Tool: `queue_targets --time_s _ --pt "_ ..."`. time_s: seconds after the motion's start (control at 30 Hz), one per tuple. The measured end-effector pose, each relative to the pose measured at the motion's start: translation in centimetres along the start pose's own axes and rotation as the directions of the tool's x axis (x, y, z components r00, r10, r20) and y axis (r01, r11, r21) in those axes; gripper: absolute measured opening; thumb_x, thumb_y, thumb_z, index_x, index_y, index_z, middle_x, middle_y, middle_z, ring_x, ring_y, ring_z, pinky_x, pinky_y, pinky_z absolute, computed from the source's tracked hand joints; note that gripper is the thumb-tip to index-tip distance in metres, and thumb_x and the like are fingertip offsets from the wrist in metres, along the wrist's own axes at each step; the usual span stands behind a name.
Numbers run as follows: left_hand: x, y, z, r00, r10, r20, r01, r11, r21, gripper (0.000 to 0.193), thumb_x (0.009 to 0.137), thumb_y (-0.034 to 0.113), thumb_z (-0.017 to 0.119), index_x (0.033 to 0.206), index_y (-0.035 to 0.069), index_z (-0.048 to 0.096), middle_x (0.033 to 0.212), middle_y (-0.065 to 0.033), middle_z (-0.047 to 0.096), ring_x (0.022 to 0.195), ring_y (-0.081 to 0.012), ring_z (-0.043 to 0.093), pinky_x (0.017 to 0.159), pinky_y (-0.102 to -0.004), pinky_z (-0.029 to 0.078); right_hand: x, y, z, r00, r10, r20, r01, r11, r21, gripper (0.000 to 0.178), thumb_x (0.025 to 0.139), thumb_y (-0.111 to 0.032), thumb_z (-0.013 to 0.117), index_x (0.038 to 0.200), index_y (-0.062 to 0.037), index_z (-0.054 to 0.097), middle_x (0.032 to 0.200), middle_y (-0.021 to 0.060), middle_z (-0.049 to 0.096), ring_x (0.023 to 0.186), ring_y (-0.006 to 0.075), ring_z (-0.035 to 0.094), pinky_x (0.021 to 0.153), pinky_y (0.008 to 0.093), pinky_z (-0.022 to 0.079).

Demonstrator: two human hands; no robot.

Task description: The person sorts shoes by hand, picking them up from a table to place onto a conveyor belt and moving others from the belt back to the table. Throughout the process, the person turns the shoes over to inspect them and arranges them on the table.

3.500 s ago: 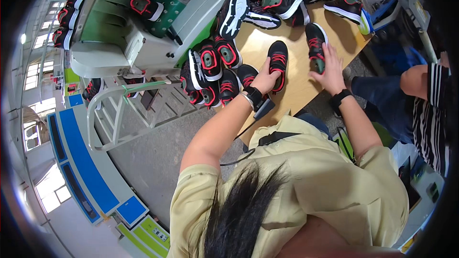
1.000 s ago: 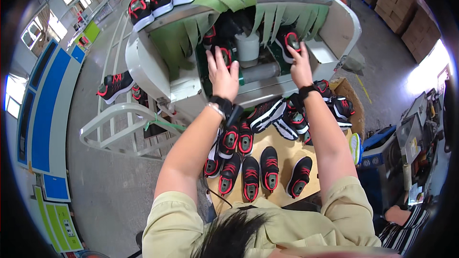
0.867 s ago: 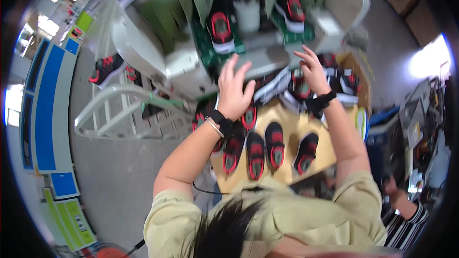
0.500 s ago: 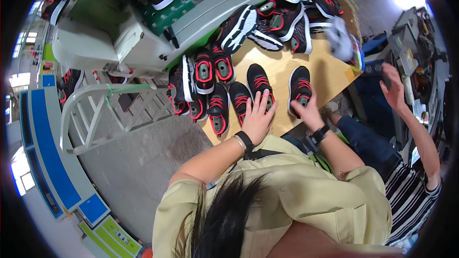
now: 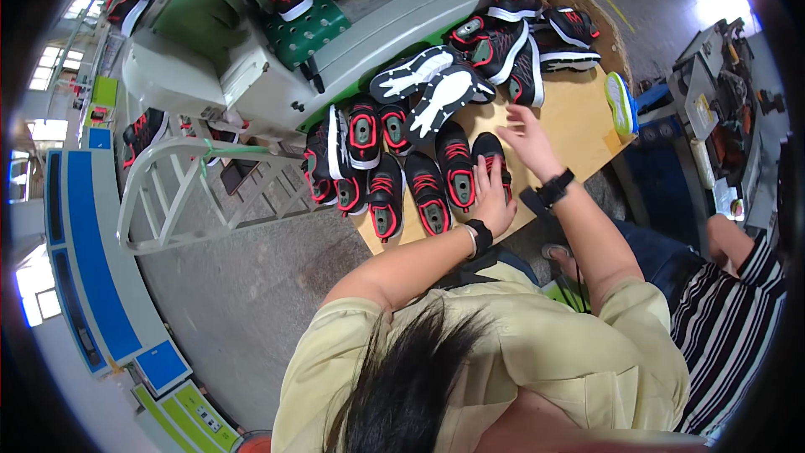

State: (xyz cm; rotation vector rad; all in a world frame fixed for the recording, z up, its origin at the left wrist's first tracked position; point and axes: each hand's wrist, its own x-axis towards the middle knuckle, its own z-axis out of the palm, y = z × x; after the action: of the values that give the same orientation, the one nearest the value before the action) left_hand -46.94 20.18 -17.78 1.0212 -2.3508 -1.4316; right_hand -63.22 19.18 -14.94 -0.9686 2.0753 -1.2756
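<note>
My left hand (image 5: 496,208) rests with its fingers stretched over the heel end of a black sneaker with red trim (image 5: 488,148). This sneaker stands at the right end of a row, beside a second sneaker (image 5: 455,164), a third (image 5: 426,193) and a fourth (image 5: 385,193). Just beyond, my right hand (image 5: 533,144) is raised above the wooden tabletop (image 5: 579,130), fingers apart and holding nothing. Left of its fingertips, a sneaker lies tipped with its white-and-black sole up (image 5: 440,103), overlapping another upturned one (image 5: 411,73).
More sneakers (image 5: 507,42) are heaped at the far right by a cardboard box (image 5: 616,21). A lime-and-blue shoe (image 5: 620,105) stands at the table's right edge. A grey machine (image 5: 394,21) borders the far side, a metal rack (image 5: 201,193) the left. A person in stripes (image 5: 729,327) is at right.
The sneaker under my right hand has moved left against the row, and that hand has let go and risen. My left hand has shifted right onto it. An upturned sneaker has come nearer.
</note>
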Motion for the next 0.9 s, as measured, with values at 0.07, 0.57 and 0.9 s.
queue_targets --time_s 0.07,0.57,0.9 --pt "0.1 -2.3 1.3 0.997 0.067 -0.024 -0.061 0.980 0.187 0.096 0.077 0.005 0.068 0.155 0.007 0.012 0.157 -0.0335 0.003 0.144 -0.0553 0.008 0.120 -0.0541 0.020 1.4 -4.2 4.2 0.952 -0.304 -0.013 0.292 0.926 -0.239 0.063 0.083 -0.015 0.072 0.140 -0.0080 0.047 0.142 0.0207 0.044 0.128 0.0361 0.045 0.107 0.0466 0.038" --pt "0.1 -0.7 -0.4 0.995 0.068 0.073 -0.072 0.995 0.062 0.093 0.073 0.003 0.068 0.152 0.008 0.019 0.155 -0.0344 0.008 0.143 -0.0562 0.012 0.119 -0.0553 0.019 -1.9 0.6 -4.0 0.843 -0.520 -0.138 0.464 0.833 -0.302 0.085 0.061 -0.007 0.089 0.133 -0.0040 0.043 0.125 0.0216 0.052 0.119 0.0384 0.052 0.102 0.0434 0.043" --pt "3.2 -0.7 -1.1 0.992 0.093 -0.087 -0.104 0.985 -0.138 0.085 0.069 -0.007 0.060 0.147 0.011 0.031 0.146 -0.0329 0.027 0.140 -0.0478 0.026 0.117 -0.0505 0.022 -16.5 11.9 -5.6 0.912 0.296 -0.283 -0.190 0.918 0.348 0.056 0.093 -0.019 0.071 0.134 -0.0004 0.038 0.124 0.0099 0.055 0.115 0.0167 0.052 0.100 0.0332 0.043"
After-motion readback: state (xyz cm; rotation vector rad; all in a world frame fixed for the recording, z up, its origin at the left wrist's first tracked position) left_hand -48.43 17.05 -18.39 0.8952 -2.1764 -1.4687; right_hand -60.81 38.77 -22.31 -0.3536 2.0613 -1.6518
